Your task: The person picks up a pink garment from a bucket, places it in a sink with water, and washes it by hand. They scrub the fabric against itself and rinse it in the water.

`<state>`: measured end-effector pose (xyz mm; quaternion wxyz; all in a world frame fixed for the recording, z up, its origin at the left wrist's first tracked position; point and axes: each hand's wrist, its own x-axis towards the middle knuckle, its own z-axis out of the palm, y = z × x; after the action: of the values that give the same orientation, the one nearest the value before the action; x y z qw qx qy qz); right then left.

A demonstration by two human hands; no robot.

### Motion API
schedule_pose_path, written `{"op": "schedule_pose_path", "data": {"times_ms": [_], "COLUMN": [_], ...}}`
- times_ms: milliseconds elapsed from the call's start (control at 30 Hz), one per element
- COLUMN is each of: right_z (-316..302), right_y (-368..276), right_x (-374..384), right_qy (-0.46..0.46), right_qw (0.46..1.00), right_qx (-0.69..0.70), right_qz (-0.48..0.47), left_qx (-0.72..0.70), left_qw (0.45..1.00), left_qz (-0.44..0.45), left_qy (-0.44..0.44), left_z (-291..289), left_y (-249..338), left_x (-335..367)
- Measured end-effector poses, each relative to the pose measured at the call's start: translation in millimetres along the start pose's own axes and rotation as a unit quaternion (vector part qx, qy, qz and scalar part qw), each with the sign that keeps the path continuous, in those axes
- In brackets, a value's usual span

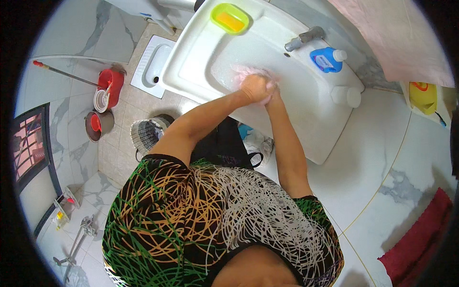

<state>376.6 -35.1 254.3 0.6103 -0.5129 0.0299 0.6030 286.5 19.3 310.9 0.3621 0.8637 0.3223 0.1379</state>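
Observation:
Over the basin of the white sink [311,103], both hands are close together on a wet pink cloth [244,71]. My left hand [256,87] is closed around it, knuckles up. My right hand [271,91] presses against the left one and also grips the cloth; its fingers are partly hidden. Folds of the cloth stick out beyond the hands toward the foamy basin floor. Near the sink's far left corner stands a green soap dish [217,15] with an orange bar of soap [230,22].
A metal faucet [305,38], a blue bottle [327,60] and a white bottle [345,96] stand along the sink's right edge. On the floor at left are a squat toilet [155,67], a wicker basket [146,134] and buckets [99,125]. A pink towel [397,38] hangs at upper right.

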Motion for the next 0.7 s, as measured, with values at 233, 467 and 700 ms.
{"op": "schedule_pose_path", "data": {"times_ms": [233, 467, 700], "right_z": [25, 67, 69], "right_y": [-22, -103, -110], "right_x": [-2, -60, -30], "right_qy": [0.060, -0.078, -0.115], "right_qw": [0.991, 0.884, 0.613], "right_qx": [-0.120, -0.454, -0.768], "right_qz": [-0.014, -0.088, -0.147], "left_qx": [-0.132, -0.211, -0.588], "left_qw": [0.980, 0.907, 0.661], "left_qz": [-0.137, -0.364, -0.416], "left_qy": [0.063, -0.028, -0.211], "left_z": [36, 2, -16], "left_y": [-95, -100, -52], "left_x": [0, 35, 40]}}
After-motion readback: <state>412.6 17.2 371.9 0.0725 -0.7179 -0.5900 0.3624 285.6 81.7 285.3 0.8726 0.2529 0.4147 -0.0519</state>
